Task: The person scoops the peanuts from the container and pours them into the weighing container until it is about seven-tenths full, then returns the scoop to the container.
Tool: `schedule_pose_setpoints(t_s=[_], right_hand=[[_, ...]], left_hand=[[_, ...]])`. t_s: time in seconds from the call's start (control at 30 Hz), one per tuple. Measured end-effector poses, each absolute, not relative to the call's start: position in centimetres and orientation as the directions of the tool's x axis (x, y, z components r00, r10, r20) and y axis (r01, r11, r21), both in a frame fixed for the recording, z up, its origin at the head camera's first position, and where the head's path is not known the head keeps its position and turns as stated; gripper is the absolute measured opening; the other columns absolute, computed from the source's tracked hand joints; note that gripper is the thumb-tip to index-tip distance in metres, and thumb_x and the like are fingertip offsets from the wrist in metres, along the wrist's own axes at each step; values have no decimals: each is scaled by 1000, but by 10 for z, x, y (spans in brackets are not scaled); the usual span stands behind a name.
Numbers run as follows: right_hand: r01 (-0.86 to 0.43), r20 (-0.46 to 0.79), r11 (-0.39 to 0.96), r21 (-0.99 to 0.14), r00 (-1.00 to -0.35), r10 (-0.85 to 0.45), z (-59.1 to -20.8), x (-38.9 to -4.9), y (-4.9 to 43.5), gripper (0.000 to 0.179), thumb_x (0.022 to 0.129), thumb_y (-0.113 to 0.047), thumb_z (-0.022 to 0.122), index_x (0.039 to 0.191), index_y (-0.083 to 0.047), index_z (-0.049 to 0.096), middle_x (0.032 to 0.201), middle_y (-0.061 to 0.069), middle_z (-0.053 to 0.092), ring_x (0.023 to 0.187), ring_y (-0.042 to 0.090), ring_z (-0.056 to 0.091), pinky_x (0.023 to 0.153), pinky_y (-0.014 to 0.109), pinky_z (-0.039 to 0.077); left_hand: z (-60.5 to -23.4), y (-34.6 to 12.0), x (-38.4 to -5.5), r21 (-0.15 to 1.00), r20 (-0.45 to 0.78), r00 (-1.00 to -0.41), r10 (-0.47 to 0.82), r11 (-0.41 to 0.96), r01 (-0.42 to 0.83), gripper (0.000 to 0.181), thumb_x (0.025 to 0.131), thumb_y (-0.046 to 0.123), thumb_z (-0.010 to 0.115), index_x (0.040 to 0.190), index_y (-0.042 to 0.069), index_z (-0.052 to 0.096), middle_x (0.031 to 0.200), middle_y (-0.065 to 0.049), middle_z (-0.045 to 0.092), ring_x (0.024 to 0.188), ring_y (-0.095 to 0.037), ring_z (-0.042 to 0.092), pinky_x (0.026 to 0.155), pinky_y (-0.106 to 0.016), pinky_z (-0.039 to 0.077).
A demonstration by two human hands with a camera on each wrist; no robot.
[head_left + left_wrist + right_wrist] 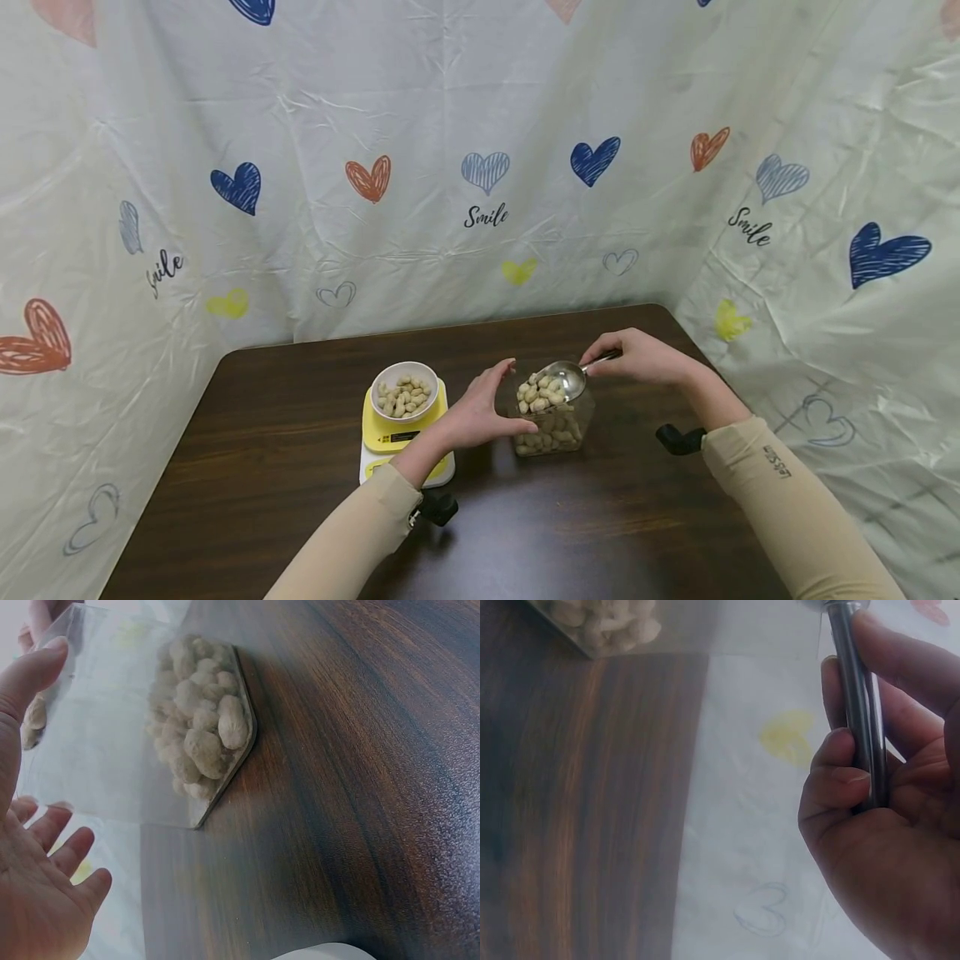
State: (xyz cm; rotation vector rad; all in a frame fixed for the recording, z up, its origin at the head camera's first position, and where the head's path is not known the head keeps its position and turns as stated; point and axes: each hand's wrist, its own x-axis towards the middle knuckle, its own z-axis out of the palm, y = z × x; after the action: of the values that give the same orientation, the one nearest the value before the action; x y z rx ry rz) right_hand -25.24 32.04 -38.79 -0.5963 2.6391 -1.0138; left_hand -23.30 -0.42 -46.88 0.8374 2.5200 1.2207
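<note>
My right hand [637, 354] grips the handle [859, 712] of a metal scoop [570, 379], with fingers wrapped around it in the right wrist view. Peanuts [538, 392] lie at the scoop's bowl, over the top of a clear container [97, 742]. More peanuts [199, 720] fill the lower part of that container, which stands on the table. Spread beside the container's left side is my left hand [483, 412], its thumb and fingers apart. In the left wrist view its thumb tip overlaps the clear wall near the rim.
Left of the container, a white bowl [405, 369] of peanuts sits on a yellow and white kitchen scale [378, 433]. The dark wooden table [285, 425] meets a heart-patterned curtain [420, 242] at its back and right edges.
</note>
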Motion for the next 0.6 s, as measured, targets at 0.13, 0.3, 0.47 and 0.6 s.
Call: schedule_pose_setpoints(t_s=[0.13, 0.3, 0.47, 0.6], right_hand=[[-284, -76, 678, -678, -890, -449, -388, -252, 324, 21, 95, -39, 75, 110, -25, 77, 116, -3, 70, 106, 20, 64, 88, 43, 50], [-282, -68, 678, -678, -895, -441, -387, -252, 327, 22, 95, -40, 74, 111, -24, 77, 117, -2, 70, 108, 21, 63, 88, 43, 50], [-283, -63, 666, -690, -893, -446, -388, -252, 329, 22, 95, -39, 74, 110, -23, 77, 116, -2, 71, 107, 22, 63, 88, 43, 50], [-284, -59, 667, -689, -895, -442, -387, -252, 329, 22, 95, -39, 74, 111, -23, 77, 116, -2, 71, 107, 22, 63, 88, 44, 50]], left_hand=[[-469, -4, -233, 774, 48, -813, 581, 493, 398, 113, 79, 65, 79, 165, 28, 16, 158, 0, 37, 145, -22, 34, 112, -51, 36], [-469, -4, -233, 772, 46, -814, 579, 496, 397, 113, 78, 66, 79, 164, 29, 16, 158, 3, 36, 145, -22, 34, 112, -51, 36], [-469, -4, -234, 771, 46, -814, 580, 497, 398, 114, 77, 67, 80, 164, 29, 16, 158, 4, 36, 146, -21, 33, 112, -50, 36], [-468, -4, -233, 777, 42, -813, 581, 493, 392, 113, 78, 65, 80, 164, 29, 16, 158, 3, 36, 146, -21, 33, 112, -50, 36]])
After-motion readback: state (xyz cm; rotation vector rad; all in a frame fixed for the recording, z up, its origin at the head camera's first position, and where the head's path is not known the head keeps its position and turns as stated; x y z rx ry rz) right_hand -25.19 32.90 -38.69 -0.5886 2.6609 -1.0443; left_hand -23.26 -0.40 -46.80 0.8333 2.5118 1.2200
